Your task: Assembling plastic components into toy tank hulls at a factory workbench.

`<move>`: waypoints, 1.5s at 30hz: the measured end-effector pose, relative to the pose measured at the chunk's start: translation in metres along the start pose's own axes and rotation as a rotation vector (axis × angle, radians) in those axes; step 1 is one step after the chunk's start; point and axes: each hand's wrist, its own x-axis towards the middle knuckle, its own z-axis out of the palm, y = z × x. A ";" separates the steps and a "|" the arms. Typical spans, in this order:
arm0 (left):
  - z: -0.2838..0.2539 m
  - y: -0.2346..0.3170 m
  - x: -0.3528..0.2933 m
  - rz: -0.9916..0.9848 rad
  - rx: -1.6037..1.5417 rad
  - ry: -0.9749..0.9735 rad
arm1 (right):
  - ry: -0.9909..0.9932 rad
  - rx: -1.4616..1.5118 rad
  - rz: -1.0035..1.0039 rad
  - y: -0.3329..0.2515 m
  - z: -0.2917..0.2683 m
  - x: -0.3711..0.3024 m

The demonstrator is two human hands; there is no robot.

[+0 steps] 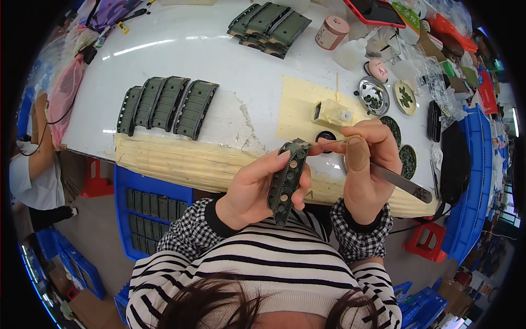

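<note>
Dark hair and a striped jumper filled the lower edge; above, four finished dark green ribbed plastic track strips [167, 105] lay on the white counter [219, 60], more in the blue crate [150, 205]. Left hand [253, 189] gripped one unfinished track piece [286, 181], while right hand [366, 164] pinched metal tweezers [402, 183] at its top.

It was an assembly workshop: rows of green track parts [164, 105] lay on a worn white workbench [241, 71], blue crates [148, 211] below.
</note>
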 end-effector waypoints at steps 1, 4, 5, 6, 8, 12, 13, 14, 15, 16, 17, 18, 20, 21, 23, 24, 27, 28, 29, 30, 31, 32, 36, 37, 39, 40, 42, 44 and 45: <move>0.002 0.000 0.000 -0.005 0.044 0.041 | 0.034 0.024 0.004 0.000 0.001 0.000; 0.002 0.001 -0.002 0.003 0.052 0.035 | 0.109 -0.003 -0.017 0.000 -0.002 0.002; 0.000 0.002 -0.004 0.020 0.083 0.030 | 0.118 -0.078 -0.047 0.002 -0.012 0.004; -0.003 0.003 -0.004 0.033 0.116 0.025 | 0.132 -0.152 -0.077 0.004 -0.018 0.006; -0.002 0.006 -0.004 0.067 0.129 0.033 | 0.287 -0.404 -0.155 0.009 -0.020 0.013; 0.006 0.014 -0.006 0.141 0.262 0.077 | 0.258 -0.801 -0.259 0.020 -0.036 0.019; 0.010 0.016 -0.006 0.161 0.362 0.099 | 0.222 -0.854 -0.266 0.021 -0.034 0.020; 0.013 0.018 -0.006 0.180 0.463 0.121 | 0.186 -0.907 -0.272 0.022 -0.034 0.022; 0.012 0.018 -0.007 0.223 0.578 0.133 | 0.132 -0.917 -0.282 0.027 -0.035 0.023; 0.011 0.018 -0.008 0.264 0.694 0.143 | 0.182 -0.915 -0.305 0.026 -0.035 0.022; 0.010 0.018 -0.009 0.306 0.810 0.154 | 0.233 -0.912 -0.328 0.022 -0.032 0.020; 0.007 0.017 -0.010 0.341 0.869 0.162 | 0.280 -0.908 -0.351 0.019 -0.030 0.018; 0.004 0.017 -0.011 0.410 0.987 0.179 | 0.386 -0.848 -0.360 0.007 -0.026 0.013; 0.006 0.019 -0.011 0.418 1.028 0.208 | 0.346 -0.720 -0.338 0.005 -0.025 0.010; 0.005 0.016 -0.011 0.455 1.127 0.211 | 0.223 -0.491 -0.277 0.000 -0.019 0.004; 0.006 0.015 -0.010 0.474 1.176 0.213 | 0.141 -0.390 -0.239 -0.003 -0.015 0.002; 0.007 0.011 -0.007 0.493 1.217 0.221 | -0.001 -0.114 -0.107 0.000 -0.005 -0.003; 0.007 0.010 -0.007 0.485 1.211 0.220 | -0.029 -0.065 -0.082 0.001 -0.004 -0.003; 0.008 0.010 -0.008 0.477 1.205 0.219 | -0.055 -0.017 -0.054 0.002 -0.004 -0.004; 0.008 0.010 -0.008 0.468 1.198 0.219 | -0.080 0.031 -0.025 0.003 -0.003 -0.004; 0.009 0.010 -0.008 0.465 1.202 0.219 | -0.088 0.038 -0.023 0.006 -0.003 -0.003; 0.009 0.011 -0.008 0.461 1.205 0.219 | -0.092 0.040 -0.020 0.006 -0.004 -0.003; 0.008 0.011 -0.008 0.468 1.221 0.224 | -0.105 0.030 -0.011 0.006 -0.004 -0.003; 0.008 0.011 -0.008 0.453 1.223 0.215 | -0.109 0.019 -0.011 0.005 -0.004 -0.003; 0.008 0.013 -0.009 0.421 1.227 0.197 | -0.112 0.004 -0.012 0.005 -0.003 -0.002; 0.008 0.012 -0.009 0.438 1.220 0.204 | -0.112 -0.001 -0.013 0.005 -0.003 -0.002; 0.008 0.011 -0.007 0.473 1.209 0.218 | -0.113 -0.011 -0.017 0.004 -0.003 -0.001; 0.007 0.010 -0.008 0.483 1.204 0.220 | -0.117 -0.023 -0.024 0.004 -0.003 -0.001; 0.007 0.010 -0.007 0.487 1.201 0.221 | -0.110 -0.004 -0.024 0.005 -0.003 -0.001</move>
